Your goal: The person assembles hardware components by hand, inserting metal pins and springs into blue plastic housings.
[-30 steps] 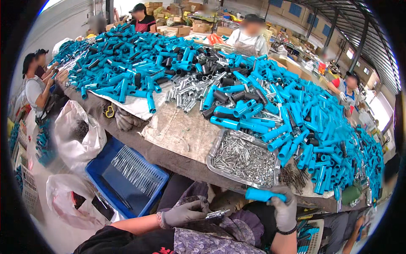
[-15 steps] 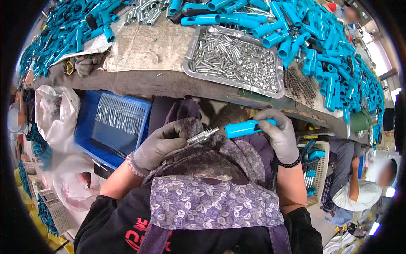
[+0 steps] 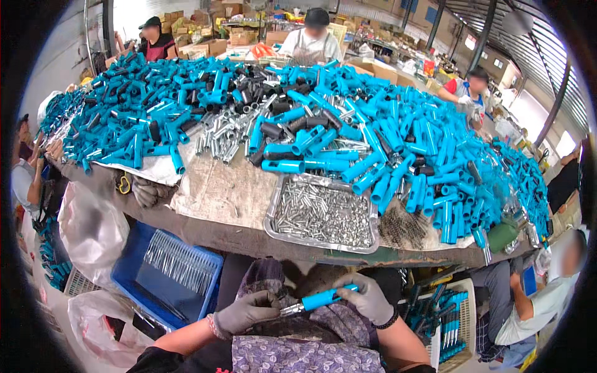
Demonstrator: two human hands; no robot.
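My left hand (image 3: 250, 312), in a grey glove, pinches a silvery metal shaft (image 3: 290, 309) over my lap. My right hand (image 3: 369, 301), gloved alike, grips a blue plastic tube-shaped handle (image 3: 320, 299) by its far right end. The shaft's tip meets the handle's open left end, and the two lie roughly in line; how far it reaches inside is hidden. Beneath them is my purple leaf-patterned apron (image 3: 305, 355).
Across the bench lies a big heap of blue handles (image 3: 429, 133). At its front edge sits a metal tray (image 3: 323, 247) of small metal parts. A blue bin (image 3: 134, 267) of thin metal rods stands left, a cream crate (image 3: 465, 339) right. A seated person (image 3: 541, 304) is close on the right.
The view has tilted up, showing more of the bench and people beyond. My hands have come together, so the shaft, apart from the blue handle before, now meets its open end.
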